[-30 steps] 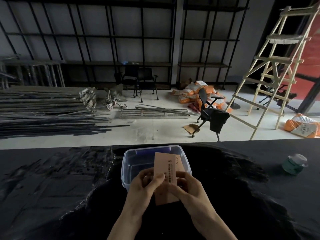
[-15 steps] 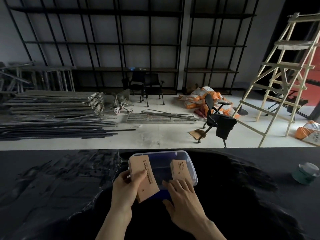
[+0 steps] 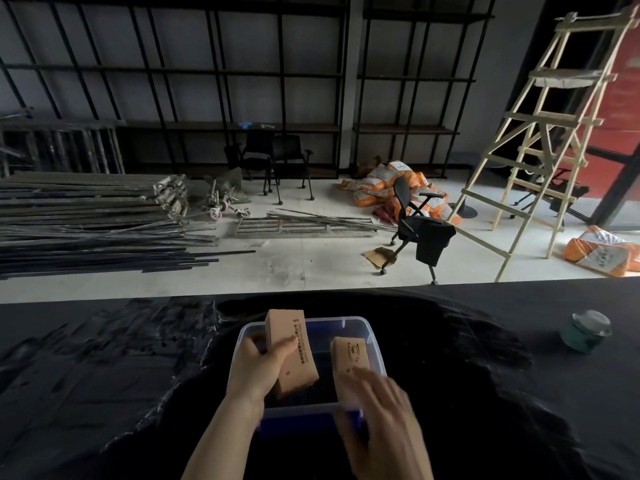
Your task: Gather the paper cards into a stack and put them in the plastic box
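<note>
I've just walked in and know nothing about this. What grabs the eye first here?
Two bare hands over a clear plastic box on a black table: the left hand grips a stack of tan paper cards, while the right hand rests on a second bundle standing in the box. Behind, a tall wooden ladder rises at the right.

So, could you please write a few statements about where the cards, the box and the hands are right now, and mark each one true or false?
1. The left hand holds a stack of cards over the plastic box. True.
2. A second stack of cards stands in the right side of the box. True.
3. The box has its lid on. False: it is open on top.
4. The right hand holds the green jar. False: the jar stands alone on the black table, far to the right.
5. The wooden ladder lies flat on the floor. False: it stands upright.
</note>
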A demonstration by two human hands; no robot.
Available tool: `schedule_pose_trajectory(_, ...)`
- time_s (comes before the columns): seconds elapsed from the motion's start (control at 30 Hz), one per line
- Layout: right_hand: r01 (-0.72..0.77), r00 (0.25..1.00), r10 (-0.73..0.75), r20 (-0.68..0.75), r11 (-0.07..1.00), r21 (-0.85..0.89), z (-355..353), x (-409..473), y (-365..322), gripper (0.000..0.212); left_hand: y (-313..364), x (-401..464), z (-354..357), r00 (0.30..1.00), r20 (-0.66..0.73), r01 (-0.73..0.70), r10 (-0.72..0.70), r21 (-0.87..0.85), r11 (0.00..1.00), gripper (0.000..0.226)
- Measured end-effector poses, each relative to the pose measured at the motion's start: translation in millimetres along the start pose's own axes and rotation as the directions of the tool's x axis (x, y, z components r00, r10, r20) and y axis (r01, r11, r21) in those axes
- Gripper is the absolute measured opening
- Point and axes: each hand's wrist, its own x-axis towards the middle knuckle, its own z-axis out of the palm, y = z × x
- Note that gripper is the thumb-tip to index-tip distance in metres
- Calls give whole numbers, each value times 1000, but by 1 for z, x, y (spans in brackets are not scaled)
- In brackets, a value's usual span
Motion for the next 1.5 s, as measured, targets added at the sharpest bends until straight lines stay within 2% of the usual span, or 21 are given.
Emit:
schedule_pose_trajectory(0.07,-191,976,194,-101,981,36,-10,8,26,53,-3,11,8,998,36,56,-59,78,995,51)
schedule_pose_trajectory(0.1,-269,959,266,-96,963,-18,-12,11,41,60,-3,15,13,995,43,81,-87,113,990,54)
schedule_pose_trajectory(0.17,-392,916,401,15,903,-178,-11,16,74,74,-6,24,22,991,45,114,-123,162,980,59)
schedule_pose_trajectory(0.27,-439,799,547,250,815,-379,9,4,113,90,-9,33,33,986,43,150,-163,215,965,82)
schedule_pose_trajectory(0.37,-440,737,599,312,776,-451,30,-14,133,93,-11,38,37,977,60,182,-207,277,943,100)
schedule_pose_trajectory(0.53,-432,752,597,278,765,-477,40,-20,140,89,-17,41,42,954,104,216,-280,408,887,113)
schedule_pose_trajectory(0.63,-423,761,588,274,770,-477,41,-19,141,87,-19,42,49,957,118,175,-264,492,853,109)
schedule_pose_trajectory(0.73,-429,758,594,271,766,-479,40,-19,140,88,-22,43,52,978,115,35,-177,742,670,91)
schedule_pose_trajectory(0.8,-424,756,591,282,770,-477,39,-19,140,88,-23,42,51,985,115,-13,-130,796,605,84)
schedule_pose_trajectory(0.9,-431,753,598,276,764,-480,40,-18,141,89,-26,39,48,992,101,-31,-78,783,621,74)
schedule_pose_trajectory(1.07,-420,742,606,286,753,-506,39,-23,140,86,-28,32,53,987,150,-81,-61,784,615,29)
schedule_pose_trajectory(1.13,-408,736,602,310,759,-507,39,-15,137,84,-19,32,52,986,152,-80,-71,796,600,29)
schedule_pose_trajectory(1.2,-432,736,619,276,742,-512,40,-9,139,85,-13,36,55,984,156,-77,-88,813,577,32)
schedule_pose_trajectory(1.27,-356,855,478,200,822,-445,19,16,62,85,23,-9,-25,992,90,-124,85,749,651,41)
schedule_pose_trajectory(1.33,-359,858,474,197,829,-430,17,27,62,85,27,-1,-25,988,89,-150,125,723,675,43)
schedule_pose_trajectory(1.4,-338,873,449,192,839,-426,19,28,61,86,31,-3,-28,990,111,-143,92,712,688,44)
schedule_pose_trajectory(1.5,-333,845,474,246,827,-453,14,30,62,86,34,-9,-28,990,126,-132,59,713,689,47)
